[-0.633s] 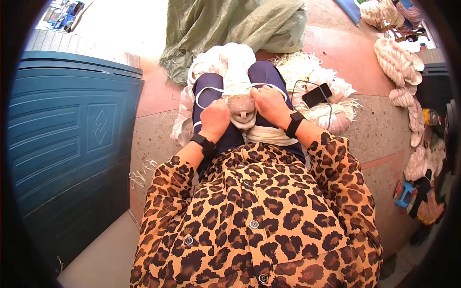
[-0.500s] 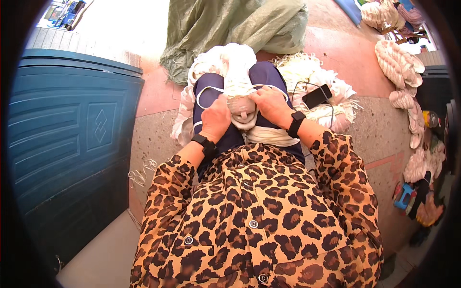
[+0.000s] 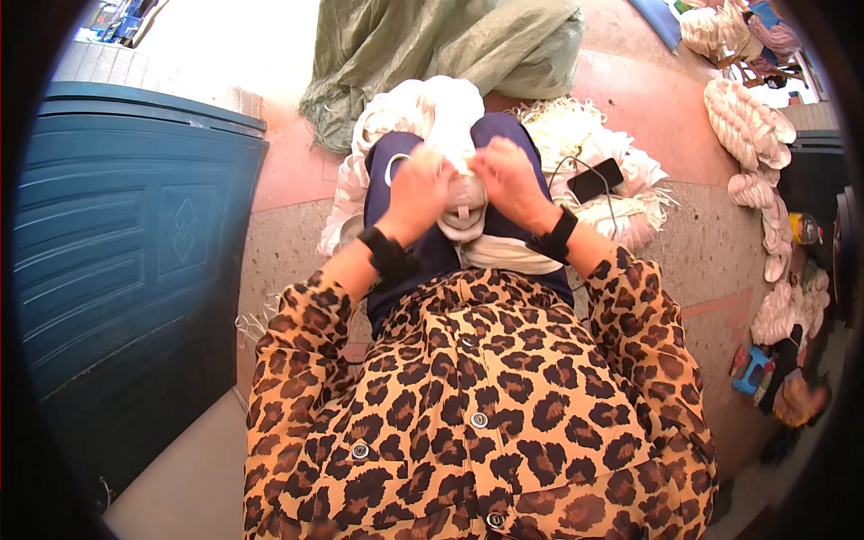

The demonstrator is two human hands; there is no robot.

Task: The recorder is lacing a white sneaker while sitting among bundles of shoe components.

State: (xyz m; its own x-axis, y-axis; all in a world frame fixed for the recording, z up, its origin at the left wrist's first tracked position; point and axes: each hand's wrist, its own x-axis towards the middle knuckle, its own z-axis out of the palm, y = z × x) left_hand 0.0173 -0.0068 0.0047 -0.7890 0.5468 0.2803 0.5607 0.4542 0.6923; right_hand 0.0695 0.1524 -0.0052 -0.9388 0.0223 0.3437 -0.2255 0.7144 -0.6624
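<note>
On my lap, between my knees, lies a thick bundle of pale pink and white fabric pieces (image 3: 466, 196) that look like low-cut socks. A white cloth strip (image 3: 391, 167) loops out beside my left hand. Over the bundle, my left hand (image 3: 416, 191) is closed, with its fingertips pinched on the strip. Close by on the right, my right hand (image 3: 509, 182) also pinches at the strip, a small gap between the two hands. Both hands are slightly smeared by motion, and the strip between the fingers is mostly hidden.
A pile of white pieces and strips (image 3: 621, 202) lies right of my knees, with a black phone (image 3: 595, 180) and cable on it. Ahead sits a grey-green sack (image 3: 432, 45). A blue door (image 3: 135, 225) stands left. More tied bundles (image 3: 749, 121) lie along the right.
My hands have drawn closer together over the bundle and risen slightly. Less of the white strip shows beside them; the loop on the right is no longer visible.
</note>
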